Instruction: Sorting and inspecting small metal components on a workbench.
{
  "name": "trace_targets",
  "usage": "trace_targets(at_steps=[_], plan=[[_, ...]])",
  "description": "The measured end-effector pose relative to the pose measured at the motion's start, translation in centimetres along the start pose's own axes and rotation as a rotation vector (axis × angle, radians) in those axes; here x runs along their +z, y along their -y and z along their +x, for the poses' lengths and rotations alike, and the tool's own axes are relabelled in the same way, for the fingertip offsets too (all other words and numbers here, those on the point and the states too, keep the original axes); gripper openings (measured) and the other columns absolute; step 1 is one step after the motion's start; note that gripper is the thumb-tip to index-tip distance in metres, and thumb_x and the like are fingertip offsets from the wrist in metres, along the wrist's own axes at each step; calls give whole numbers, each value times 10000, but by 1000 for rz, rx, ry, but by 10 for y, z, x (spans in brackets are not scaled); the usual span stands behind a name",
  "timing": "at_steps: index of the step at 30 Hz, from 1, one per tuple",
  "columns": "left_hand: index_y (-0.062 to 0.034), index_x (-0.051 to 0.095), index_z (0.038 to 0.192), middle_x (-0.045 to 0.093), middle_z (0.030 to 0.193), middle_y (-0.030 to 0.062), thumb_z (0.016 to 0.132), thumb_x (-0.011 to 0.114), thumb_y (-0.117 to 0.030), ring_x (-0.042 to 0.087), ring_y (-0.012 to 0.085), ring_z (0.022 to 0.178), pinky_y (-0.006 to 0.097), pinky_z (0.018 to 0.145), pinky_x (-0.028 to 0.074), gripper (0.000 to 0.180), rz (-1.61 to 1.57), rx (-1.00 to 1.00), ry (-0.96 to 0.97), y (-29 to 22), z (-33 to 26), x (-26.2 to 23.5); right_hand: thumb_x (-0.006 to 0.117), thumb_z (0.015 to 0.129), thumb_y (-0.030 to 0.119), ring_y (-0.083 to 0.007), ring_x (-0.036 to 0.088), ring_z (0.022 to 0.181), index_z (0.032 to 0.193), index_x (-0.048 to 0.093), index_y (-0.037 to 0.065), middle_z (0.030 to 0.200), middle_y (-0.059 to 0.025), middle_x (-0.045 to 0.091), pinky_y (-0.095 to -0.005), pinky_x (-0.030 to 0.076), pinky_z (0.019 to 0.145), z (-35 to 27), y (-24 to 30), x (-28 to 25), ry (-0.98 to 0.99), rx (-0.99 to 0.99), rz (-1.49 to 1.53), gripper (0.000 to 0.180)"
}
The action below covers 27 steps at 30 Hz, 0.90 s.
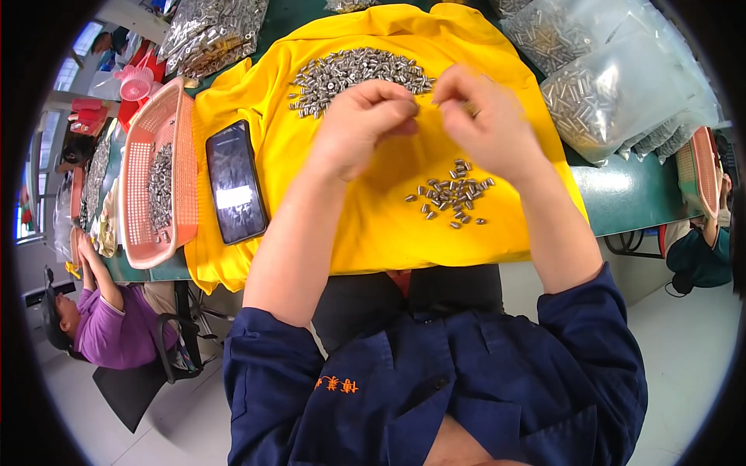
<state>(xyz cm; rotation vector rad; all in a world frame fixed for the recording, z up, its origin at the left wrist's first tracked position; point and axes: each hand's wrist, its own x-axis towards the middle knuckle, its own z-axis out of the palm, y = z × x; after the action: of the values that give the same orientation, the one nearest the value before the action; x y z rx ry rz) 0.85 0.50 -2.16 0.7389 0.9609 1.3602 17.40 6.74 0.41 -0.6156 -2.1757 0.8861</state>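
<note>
Bare yellow cloth [373,233] lies open along the table's near edge, below the small scatter of metal pieces [451,194]. The phone [235,182] and pink basket [159,175] block the left edge; bags of parts [614,85] crowd the far right corner

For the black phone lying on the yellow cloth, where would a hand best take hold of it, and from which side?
Grip the phone across its two long edges near the middle, coming down from above. It lies flat, screen up, on the yellow cloth, so only its thin sides offer purchase. Its right edge faces open cloth; the pink basket sits close on its left, so the left hand would likely reach it most easily.
</note>
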Motion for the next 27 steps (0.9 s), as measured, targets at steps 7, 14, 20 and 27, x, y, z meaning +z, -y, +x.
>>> trace_targets(at_steps=[7,14,20,27], plan=[[-17,597,832,600,731,16,714,571,-33,543,59,644,195,600,440,122,885,-11,239,-11,-18,27,486,744,71,-81,444,596,801,489,35,652,-16,481,-219,376,545,5,-13,-13,-133,165,245,67],[-53,614,879,608,856,71,708,539,-20,579,182,760,279,667,451,190,1330,608,83,-10,7,10,482,742,87,-85,443,582,803,490,32,635,-17,486,-225,378,538,6,-12,-9,-139,133,170,83],[-69,618,812,576,797,65,721,528,-86,554,247,764,333,667,443,129,1723,526,151,-1,31,2,482,738,96,-85,439,564,804,497,36,632,-20,492,-227,373,520,6,-10,-6,-137,141,181,90],[-33,581,889,597,810,60,752,546,-39,585,183,737,259,663,458,141,1183,257,28,-8,14,21,483,728,110,-91,422,535,783,485,30,601,-23,481,-228,358,502,5,-7,-10,-93,175,210,97]])
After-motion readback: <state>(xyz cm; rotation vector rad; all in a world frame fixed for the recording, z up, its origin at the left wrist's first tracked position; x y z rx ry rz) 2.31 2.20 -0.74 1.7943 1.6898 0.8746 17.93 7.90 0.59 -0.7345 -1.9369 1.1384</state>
